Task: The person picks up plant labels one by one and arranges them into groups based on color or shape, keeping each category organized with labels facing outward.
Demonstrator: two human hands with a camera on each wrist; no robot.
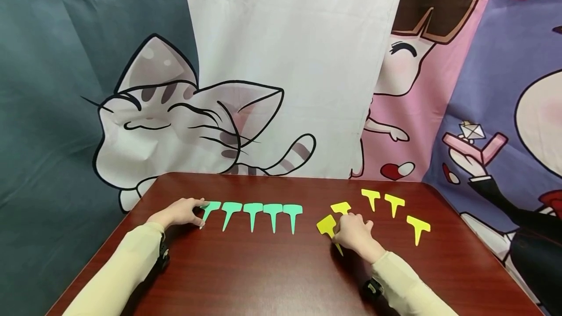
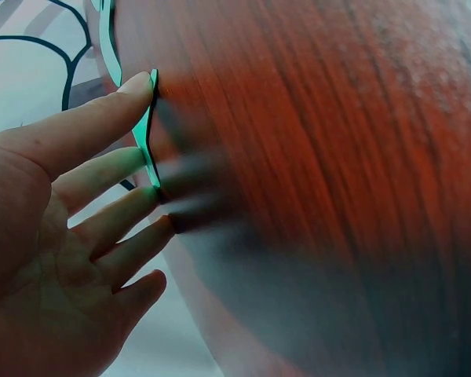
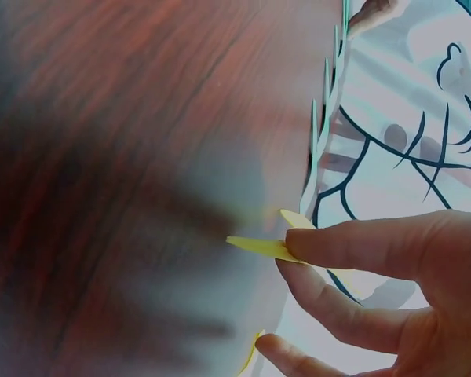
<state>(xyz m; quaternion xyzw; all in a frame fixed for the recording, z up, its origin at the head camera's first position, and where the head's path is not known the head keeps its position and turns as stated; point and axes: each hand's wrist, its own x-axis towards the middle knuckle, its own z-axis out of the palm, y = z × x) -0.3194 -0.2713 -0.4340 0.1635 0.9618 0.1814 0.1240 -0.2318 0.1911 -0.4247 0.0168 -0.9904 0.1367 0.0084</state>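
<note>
Several green T-shaped plant labels [image 1: 252,212] lie side by side in a row. At the row's left end my left hand [image 1: 179,212] touches the leftmost green label [image 1: 212,206], its thumb near the stem and its extended fingers by the head. In the left wrist view that green label [image 2: 147,137] shows almost edge-on, between spread thumb and fingers. My right hand [image 1: 354,233] pinches a yellow T-shaped plant label [image 1: 326,225], tilted, with its stem pointing down to the right. Thumb and forefinger grip this yellow label [image 3: 259,247] in the right wrist view.
Just behind the right hand lies another yellow label [image 1: 340,207], partly hidden by the fingers. Farther right are three more yellow labels, the nearest yellow label [image 1: 418,227] toward the table's right side. A printed cloth [image 1: 298,62] hangs behind the dark red wooden table [image 1: 246,277].
</note>
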